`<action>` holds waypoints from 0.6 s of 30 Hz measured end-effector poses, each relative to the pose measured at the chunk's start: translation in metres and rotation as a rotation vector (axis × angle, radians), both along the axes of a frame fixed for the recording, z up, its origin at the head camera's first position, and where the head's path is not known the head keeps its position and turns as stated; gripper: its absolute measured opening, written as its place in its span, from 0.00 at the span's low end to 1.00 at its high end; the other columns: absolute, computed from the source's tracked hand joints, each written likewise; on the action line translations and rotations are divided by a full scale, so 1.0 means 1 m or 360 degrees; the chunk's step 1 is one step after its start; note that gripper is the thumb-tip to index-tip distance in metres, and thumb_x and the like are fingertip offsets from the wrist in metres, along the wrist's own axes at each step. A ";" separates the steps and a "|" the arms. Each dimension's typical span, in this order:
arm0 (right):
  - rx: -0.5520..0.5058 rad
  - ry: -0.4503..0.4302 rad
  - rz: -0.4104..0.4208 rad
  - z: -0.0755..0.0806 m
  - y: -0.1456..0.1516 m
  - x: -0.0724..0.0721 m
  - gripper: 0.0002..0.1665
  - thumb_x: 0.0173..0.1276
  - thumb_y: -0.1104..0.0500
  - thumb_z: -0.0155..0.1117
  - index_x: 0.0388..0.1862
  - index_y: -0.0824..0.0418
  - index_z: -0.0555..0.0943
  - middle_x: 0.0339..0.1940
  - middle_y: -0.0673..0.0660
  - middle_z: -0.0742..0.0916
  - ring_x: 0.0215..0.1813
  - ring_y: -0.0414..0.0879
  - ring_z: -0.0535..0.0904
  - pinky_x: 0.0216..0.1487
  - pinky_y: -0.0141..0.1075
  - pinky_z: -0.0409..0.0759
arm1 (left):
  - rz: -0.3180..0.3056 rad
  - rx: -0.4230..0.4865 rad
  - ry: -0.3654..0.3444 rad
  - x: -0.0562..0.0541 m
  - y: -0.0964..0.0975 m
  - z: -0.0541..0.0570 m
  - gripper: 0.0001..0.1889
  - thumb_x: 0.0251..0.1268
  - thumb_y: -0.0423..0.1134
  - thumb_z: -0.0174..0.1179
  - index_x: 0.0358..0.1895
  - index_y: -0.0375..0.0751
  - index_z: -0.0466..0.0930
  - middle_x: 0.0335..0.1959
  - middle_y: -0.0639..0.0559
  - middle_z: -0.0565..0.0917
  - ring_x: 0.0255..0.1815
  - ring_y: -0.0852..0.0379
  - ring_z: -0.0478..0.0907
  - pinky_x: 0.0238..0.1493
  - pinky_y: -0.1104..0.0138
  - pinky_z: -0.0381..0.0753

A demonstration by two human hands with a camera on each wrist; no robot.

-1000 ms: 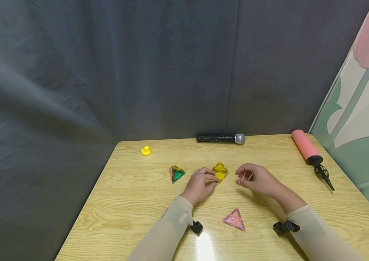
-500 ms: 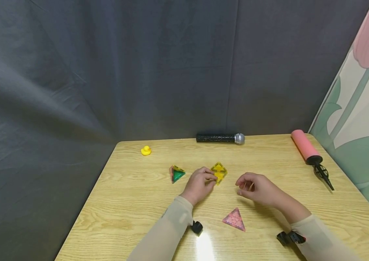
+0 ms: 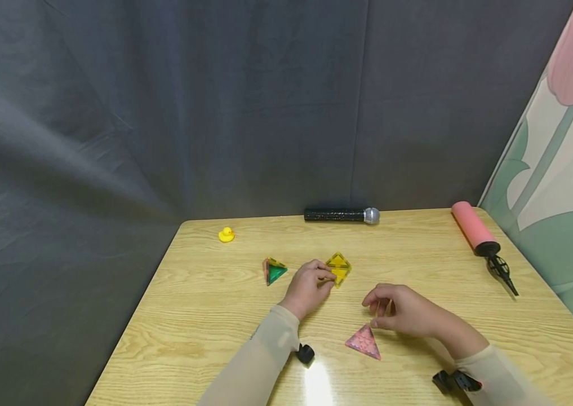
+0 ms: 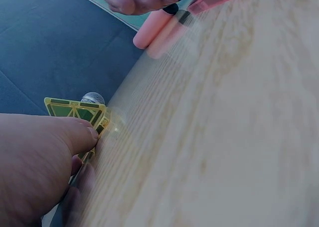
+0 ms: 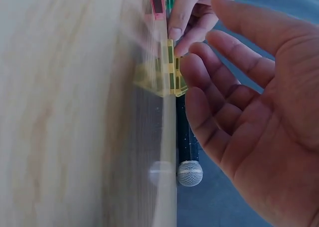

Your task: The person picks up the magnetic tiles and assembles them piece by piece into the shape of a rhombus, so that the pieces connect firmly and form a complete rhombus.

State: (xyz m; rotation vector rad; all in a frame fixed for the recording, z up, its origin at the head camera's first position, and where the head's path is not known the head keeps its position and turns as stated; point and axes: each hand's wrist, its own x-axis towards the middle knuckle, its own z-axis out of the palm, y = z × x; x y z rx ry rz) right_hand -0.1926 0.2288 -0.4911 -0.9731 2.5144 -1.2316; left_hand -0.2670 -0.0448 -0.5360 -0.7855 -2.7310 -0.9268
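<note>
At the far left the curtain [image 3: 63,169] hangs beside and behind the table [image 3: 190,321]. The duck [image 3: 226,234] sits near the table's back left corner. Nearer the middle is the green tile [image 3: 276,273], with pink and yellow edges against it. Just right of that, the left hand [image 3: 309,288] pinches the left side of the yellow tiles [image 3: 339,270], which meet along a shared edge. The mic [image 3: 339,215] lies behind them at the table's back edge. The pink tile [image 3: 364,341] lies flat, nearer the person. Just beside its tip hovers the right hand [image 3: 399,309], fingers loosely bent and holding nothing. At the far right lies the pump [image 3: 475,230], its black nozzle pointing toward the person.
</note>
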 end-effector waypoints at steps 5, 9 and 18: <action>-0.0025 -0.0058 0.0077 -0.004 -0.001 0.004 0.22 0.65 0.57 0.80 0.56 0.58 0.84 0.44 0.54 0.86 0.40 0.46 0.83 0.37 0.37 0.83 | 0.0002 0.0001 0.0005 0.000 0.000 0.000 0.09 0.71 0.41 0.71 0.50 0.50 0.93 0.52 0.63 0.82 0.57 0.61 0.78 0.62 0.67 0.78; -0.0049 -0.0049 0.0135 -0.006 -0.003 0.006 0.24 0.63 0.56 0.82 0.56 0.57 0.85 0.45 0.53 0.86 0.41 0.50 0.82 0.37 0.38 0.83 | 0.0004 -0.0009 -0.0011 0.000 0.000 0.000 0.09 0.71 0.41 0.71 0.51 0.51 0.93 0.52 0.63 0.82 0.57 0.62 0.78 0.62 0.68 0.77; 0.0024 -0.0075 0.0133 -0.008 -0.005 0.008 0.29 0.56 0.51 0.86 0.56 0.56 0.86 0.41 0.53 0.84 0.37 0.48 0.79 0.34 0.34 0.80 | -0.0011 0.0027 -0.0029 -0.002 0.000 -0.001 0.08 0.72 0.40 0.70 0.50 0.50 0.93 0.51 0.63 0.82 0.55 0.63 0.79 0.59 0.70 0.78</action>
